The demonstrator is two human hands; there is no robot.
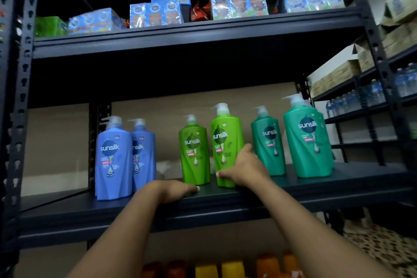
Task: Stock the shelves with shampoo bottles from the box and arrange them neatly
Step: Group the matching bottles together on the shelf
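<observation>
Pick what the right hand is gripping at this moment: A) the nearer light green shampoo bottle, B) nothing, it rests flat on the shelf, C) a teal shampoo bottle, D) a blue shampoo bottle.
A. The right hand wraps the lower part of the nearer light green shampoo bottle, thumb across its front, while the left hand rests on the shelf holding nothing.
</observation>
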